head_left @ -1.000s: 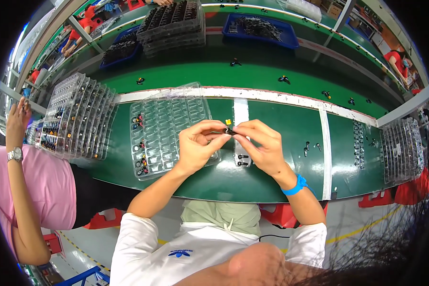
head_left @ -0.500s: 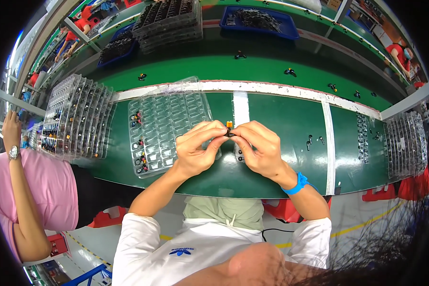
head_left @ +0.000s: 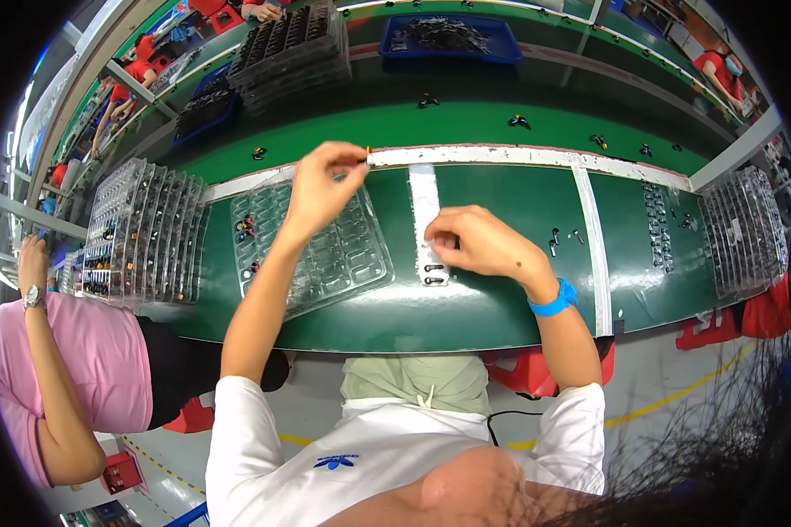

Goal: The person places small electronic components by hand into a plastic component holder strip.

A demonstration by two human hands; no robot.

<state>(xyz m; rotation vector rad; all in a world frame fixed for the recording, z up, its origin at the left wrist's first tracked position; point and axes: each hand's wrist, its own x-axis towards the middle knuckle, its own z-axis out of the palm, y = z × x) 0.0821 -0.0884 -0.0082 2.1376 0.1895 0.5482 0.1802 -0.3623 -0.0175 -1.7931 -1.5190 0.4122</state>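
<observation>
My left hand (head_left: 323, 183) reaches over the far edge of the clear plastic tray (head_left: 360, 263), at the white-edged rail. Its thumb and forefinger pinch a small black part with a yellow-orange tip (head_left: 369, 153), mostly hidden by the fingers. My right hand (head_left: 483, 244) is above the white strip (head_left: 423, 189) on the green table, fingers curled and their tips together; whatever they hold cannot be made out. Just below those fingertips, small black pieces (head_left: 433, 281) lie on the strip's near end. Several small dark parts (head_left: 246, 227) sit along the tray's left side.
Stacked filled trays (head_left: 141, 233) stand at left, beside a person in pink (head_left: 88, 351); more stacked trays (head_left: 745, 228) stand at right. Beyond the rail (head_left: 492, 156), several small black parts (head_left: 519, 121) lie on the green belt. A blue tray (head_left: 501, 51) of parts sits farther back.
My hands were together over the strip, holding a black part with an orange piece. Now the left has moved up and left to the rail with it; the right has shifted slightly right, over the strip.
</observation>
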